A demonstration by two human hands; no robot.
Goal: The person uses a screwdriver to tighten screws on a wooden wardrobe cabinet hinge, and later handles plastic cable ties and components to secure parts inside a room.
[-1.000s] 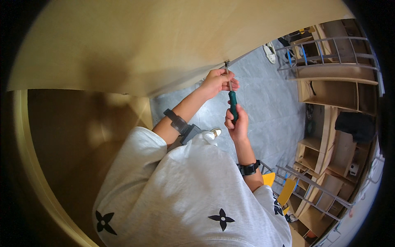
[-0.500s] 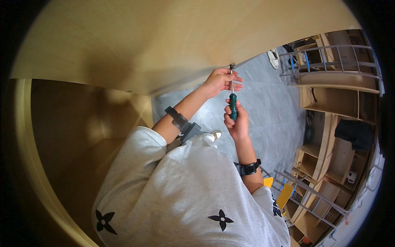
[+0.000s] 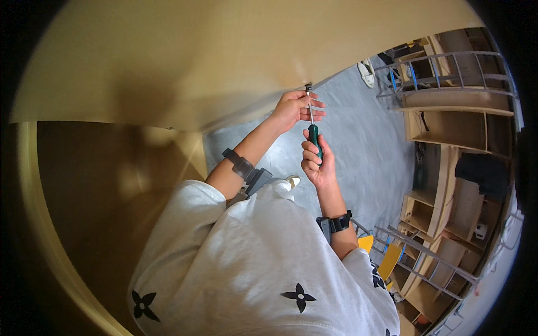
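Observation:
My right hand (image 3: 318, 159) is wrapped round the dark green handle of a screwdriver (image 3: 314, 136). Its metal shaft points away from me, and the tip meets a small dark metal fitting (image 3: 308, 87) at the edge of a large light-wood panel (image 3: 235, 50). My left hand (image 3: 292, 110) is up by the front end of the shaft. Its thumb and forefinger pinch the shaft just below the fitting, while the other fingers stretch out behind it. The exact contact at the tip is too small to make out.
An open wooden cabinet compartment (image 3: 106, 185) lies to my left. Grey floor (image 3: 358, 145) spreads beyond my hands, with a white shoe (image 3: 366, 74) far off. Wooden shelving (image 3: 454, 126) with metal ladders (image 3: 448, 73), a dark cloth (image 3: 483, 173) and a yellow chair part (image 3: 390, 260) line the right.
Both hands and the screwdriver have shifted slightly left in the view, along with the fitting and panel edge. The grip on the handle looks much the same.

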